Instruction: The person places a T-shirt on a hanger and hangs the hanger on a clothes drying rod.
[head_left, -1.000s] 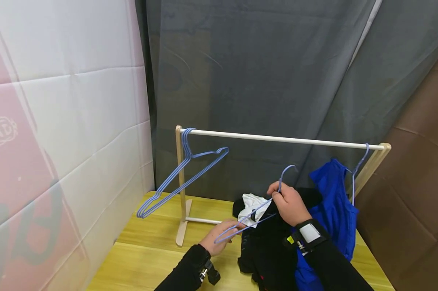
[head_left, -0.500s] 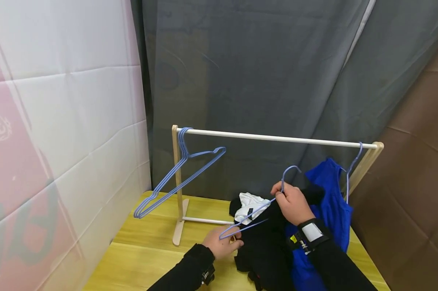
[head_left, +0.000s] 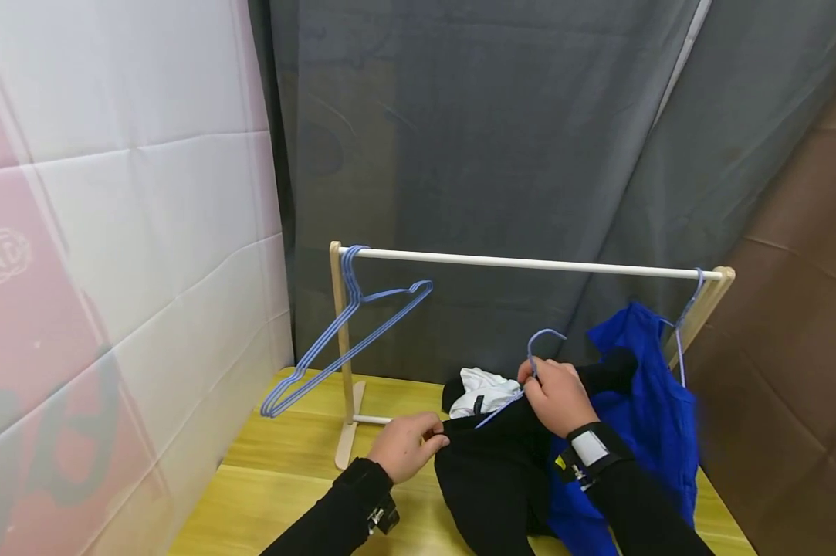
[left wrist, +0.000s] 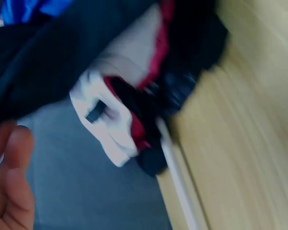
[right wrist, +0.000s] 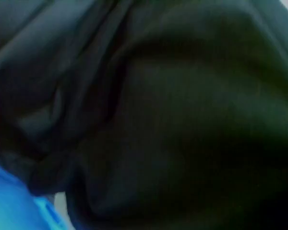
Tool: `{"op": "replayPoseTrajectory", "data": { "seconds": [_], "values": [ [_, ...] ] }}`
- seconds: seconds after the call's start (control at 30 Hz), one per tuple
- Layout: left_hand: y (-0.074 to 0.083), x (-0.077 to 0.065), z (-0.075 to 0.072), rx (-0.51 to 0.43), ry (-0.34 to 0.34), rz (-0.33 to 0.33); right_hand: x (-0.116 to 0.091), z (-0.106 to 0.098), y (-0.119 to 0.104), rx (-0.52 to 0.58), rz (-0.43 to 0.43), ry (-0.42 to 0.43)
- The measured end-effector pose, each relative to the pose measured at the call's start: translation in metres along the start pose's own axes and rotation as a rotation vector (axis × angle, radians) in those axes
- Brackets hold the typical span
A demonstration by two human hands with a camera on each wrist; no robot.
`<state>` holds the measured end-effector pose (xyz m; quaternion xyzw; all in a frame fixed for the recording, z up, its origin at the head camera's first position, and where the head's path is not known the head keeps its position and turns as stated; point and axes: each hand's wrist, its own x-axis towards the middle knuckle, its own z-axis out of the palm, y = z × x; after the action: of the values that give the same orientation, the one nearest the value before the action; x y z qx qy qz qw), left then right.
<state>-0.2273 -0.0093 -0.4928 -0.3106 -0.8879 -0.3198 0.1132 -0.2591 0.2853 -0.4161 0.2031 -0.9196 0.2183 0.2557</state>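
Note:
My right hand (head_left: 559, 394) grips a light-blue clothes hanger (head_left: 499, 409) just below its hook, which points up and to the right. A black garment (head_left: 490, 471) hangs below both hands and hides the hanger's lower part. Its upper left edge is pinched between the thumb and fingers of my left hand (head_left: 407, 446). In the left wrist view the black cloth (left wrist: 43, 62) stretches from my fingertips toward the upper right. Black cloth (right wrist: 182, 124) fills nearly all of the right wrist view.
Several blue hangers (head_left: 313, 355) hang at the left end of the rack's white rail (head_left: 529, 263). A blue garment (head_left: 640, 432) hangs on a hanger at the right end. Behind my hands, white cloth (head_left: 483, 390) lies bunched on the wooden table (head_left: 272, 494).
My left hand has gone from the hanger's left end to the black garment's edge and raised it. The garment now covers most of the hanger. My right hand has lowered slightly with the hanger.

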Motion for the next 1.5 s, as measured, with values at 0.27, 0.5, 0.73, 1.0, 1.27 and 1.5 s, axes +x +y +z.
{"op": "replayPoseTrajectory", "data": {
  "seconds": [0.27,0.5,0.73,1.0,1.27,1.5],
  "values": [
    [0.032,0.02,0.0,-0.063,0.111,0.031,0.01,0.014,-0.034,0.006,-0.129,-0.047],
    [0.037,0.023,0.007,-0.211,0.042,-0.076,0.007,0.017,-0.035,0.036,-0.087,-0.026],
    [0.037,0.015,0.015,-0.076,-0.058,-0.093,0.003,0.017,-0.028,0.099,-0.048,-0.007],
    [0.035,0.008,0.019,-0.069,0.095,-0.034,-0.004,0.011,0.009,0.079,-0.087,0.134],
    [0.04,0.003,0.018,-0.052,0.089,-0.005,-0.017,0.006,0.039,-0.005,-0.017,0.209],
    [0.042,0.005,0.014,-0.256,0.132,-0.093,-0.015,0.0,0.012,0.139,0.055,0.277]
  ]
}}
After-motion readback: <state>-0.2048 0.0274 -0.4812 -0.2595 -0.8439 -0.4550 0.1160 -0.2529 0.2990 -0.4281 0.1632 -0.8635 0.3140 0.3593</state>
